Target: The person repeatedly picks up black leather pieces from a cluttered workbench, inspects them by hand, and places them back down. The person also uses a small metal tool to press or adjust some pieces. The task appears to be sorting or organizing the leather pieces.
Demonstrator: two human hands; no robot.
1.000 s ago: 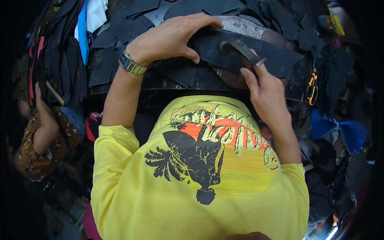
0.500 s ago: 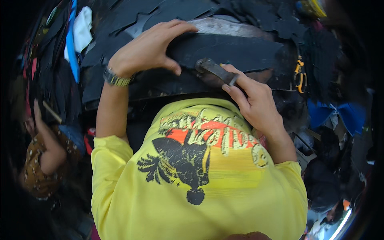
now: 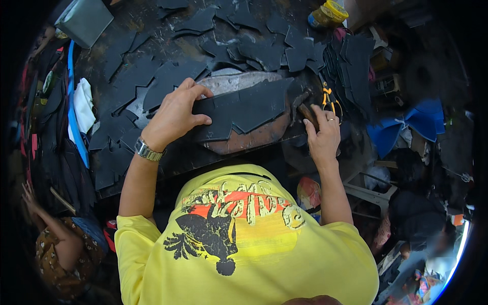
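Note:
My left hand (image 3: 178,116), with a metal-band watch at its wrist, is at the left part of a flat black cut sheet (image 3: 249,109). Its thumb and fingers are apart, with the fingertips over the sheet. The sheet has notched edges and lies across a worn rounded board (image 3: 251,141) at the table's near edge. To the right, my right hand (image 3: 326,133) has its thumb and fingertips at the brown end of a dark tool (image 3: 305,111), whose kind I cannot make out. Yellow-and-black pliers (image 3: 328,96) lie just beyond the fingers.
Several black cut pieces (image 3: 198,23) cover the dark table. A yellow tub (image 3: 330,12) and a grey box (image 3: 84,23) stand at the back. White cloth (image 3: 84,104) and a blue strip (image 3: 76,122) lie left. Another person's arm (image 3: 61,236) is at far left.
My right hand has moved to the right with the dark tool, close to the pliers. My left hand has come lower over the black sheet. The view has shifted, showing more table.

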